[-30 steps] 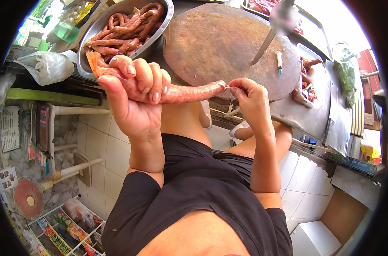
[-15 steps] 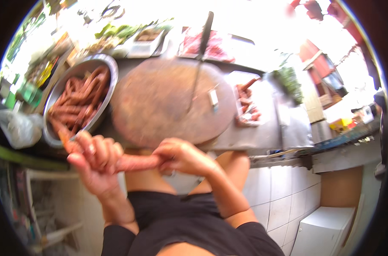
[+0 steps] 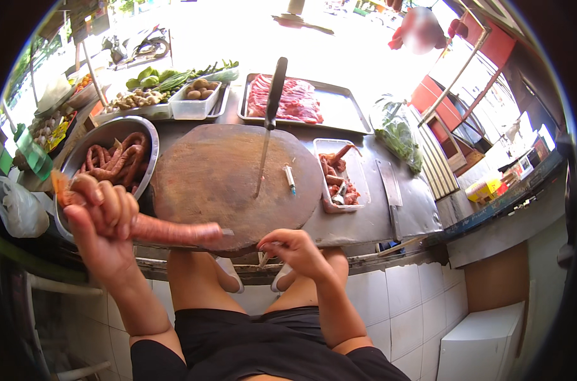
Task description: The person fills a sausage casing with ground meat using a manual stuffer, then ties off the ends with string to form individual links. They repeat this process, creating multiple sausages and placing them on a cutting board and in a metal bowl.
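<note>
My left hand (image 3: 107, 222) is closed around a reddish sausage (image 3: 177, 232), held up in front of the round wooden chopping board (image 3: 206, 171). A pale bit of casing hangs off the sausage's right end, and an orange piece shows above my left fist. By the board's near edge, my right hand (image 3: 291, 251) is pinched, apart from the sausage; what is between its fingertips is too small to make out. Behind my left hand, a metal bowl (image 3: 154, 149) holds coiled sausages (image 3: 114, 159). A dark-handled knife (image 3: 274, 101) stands upright with its tip on the board, beside a small white tool with a blue end (image 3: 290, 179).
Right of the board are a clear plastic box (image 3: 344, 208) of sausage pieces, a cleaver (image 3: 389, 183) and bagged greens (image 3: 396, 136). A metal tray (image 3: 344, 105) with raw meat (image 3: 285, 98) lies beyond. Vegetables and a white tub (image 3: 193, 109) stand far left.
My right hand has come off the sausage's right end and moved right. My left hand has carried the sausage leftward. The view has also shifted, showing more of the table's far side.
</note>
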The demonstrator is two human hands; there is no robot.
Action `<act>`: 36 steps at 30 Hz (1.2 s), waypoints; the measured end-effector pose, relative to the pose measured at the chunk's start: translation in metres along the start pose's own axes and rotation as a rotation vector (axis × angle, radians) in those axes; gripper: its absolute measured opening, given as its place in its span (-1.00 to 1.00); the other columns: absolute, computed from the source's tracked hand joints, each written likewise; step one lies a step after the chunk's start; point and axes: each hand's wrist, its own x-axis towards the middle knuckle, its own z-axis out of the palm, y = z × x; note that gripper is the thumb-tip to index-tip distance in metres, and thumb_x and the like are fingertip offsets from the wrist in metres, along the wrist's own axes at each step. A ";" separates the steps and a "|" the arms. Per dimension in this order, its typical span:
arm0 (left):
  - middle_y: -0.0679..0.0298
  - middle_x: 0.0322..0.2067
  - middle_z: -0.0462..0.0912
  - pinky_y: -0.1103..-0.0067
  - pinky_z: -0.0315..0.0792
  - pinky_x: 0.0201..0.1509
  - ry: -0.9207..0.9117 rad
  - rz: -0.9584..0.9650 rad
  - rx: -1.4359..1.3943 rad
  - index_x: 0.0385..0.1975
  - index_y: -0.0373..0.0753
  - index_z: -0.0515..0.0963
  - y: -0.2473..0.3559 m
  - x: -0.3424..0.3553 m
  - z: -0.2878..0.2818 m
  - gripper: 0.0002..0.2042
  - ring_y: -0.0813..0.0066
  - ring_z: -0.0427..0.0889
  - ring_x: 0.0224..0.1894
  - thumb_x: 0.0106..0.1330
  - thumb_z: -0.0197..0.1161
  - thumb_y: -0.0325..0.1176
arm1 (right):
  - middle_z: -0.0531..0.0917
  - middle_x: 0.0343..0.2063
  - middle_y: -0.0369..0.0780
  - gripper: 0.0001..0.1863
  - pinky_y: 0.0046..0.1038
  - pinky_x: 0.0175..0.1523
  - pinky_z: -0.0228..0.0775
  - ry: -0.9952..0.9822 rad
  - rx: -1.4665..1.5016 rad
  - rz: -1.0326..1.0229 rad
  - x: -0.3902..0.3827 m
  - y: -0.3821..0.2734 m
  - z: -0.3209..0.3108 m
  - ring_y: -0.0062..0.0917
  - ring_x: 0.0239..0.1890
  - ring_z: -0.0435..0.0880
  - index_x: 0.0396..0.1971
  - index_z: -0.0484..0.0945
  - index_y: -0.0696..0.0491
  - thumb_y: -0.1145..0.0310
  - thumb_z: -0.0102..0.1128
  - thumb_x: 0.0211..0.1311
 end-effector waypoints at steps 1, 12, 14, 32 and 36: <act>0.47 -0.64 0.18 0.65 0.17 -0.50 0.036 0.031 0.107 -0.29 -0.19 0.35 -0.003 0.003 0.001 -0.54 0.68 0.15 -0.65 0.42 0.24 0.14 | 0.69 -0.41 -0.31 -0.85 -0.65 -0.26 0.43 0.093 0.116 0.024 -0.003 0.002 -0.005 -0.75 -0.36 0.57 -0.13 0.70 0.19 0.49 0.19 0.46; 0.10 -0.43 0.62 0.23 0.43 -0.20 -0.666 -0.064 1.190 -0.38 -0.21 0.53 -0.157 -0.048 0.019 -0.73 -0.01 0.61 -0.37 0.14 0.50 -0.24 | 0.66 -0.24 -0.21 -0.07 -0.55 -0.33 0.39 0.239 0.811 -0.002 -0.013 0.015 -0.050 -0.63 -0.44 0.54 0.25 0.43 0.27 -0.39 -0.11 0.38; 0.08 -0.41 0.61 0.21 0.42 -0.14 -0.768 -0.141 1.237 -0.39 -0.21 0.53 -0.169 -0.068 0.022 -0.75 -0.03 0.60 -0.26 0.12 0.48 -0.27 | 0.67 -0.20 -0.17 0.05 -0.55 -0.31 0.41 0.221 0.867 -0.010 -0.019 0.017 -0.056 -0.60 -0.42 0.56 0.28 0.41 0.27 -0.51 -0.28 0.33; 0.03 -0.12 0.63 0.25 0.41 0.08 -0.289 -0.076 0.949 -0.26 -0.33 0.63 -0.149 -0.101 0.089 -0.69 0.01 0.56 -0.02 0.13 0.49 -0.24 | 0.61 0.16 0.07 0.16 -0.39 -0.19 0.61 0.042 0.850 0.094 -0.017 0.010 -0.028 -0.40 -0.28 0.70 0.32 0.43 0.23 -0.59 -0.54 0.28; 0.08 -0.12 0.61 0.25 0.41 0.07 -0.293 0.000 0.975 -0.29 -0.31 0.62 -0.142 -0.107 0.095 -0.73 0.03 0.55 -0.04 0.12 0.49 -0.29 | 0.65 0.10 -0.01 0.14 -0.38 -0.16 0.61 0.046 0.834 0.111 -0.016 0.012 -0.026 -0.42 -0.23 0.71 0.33 0.42 0.25 -0.57 -0.51 0.30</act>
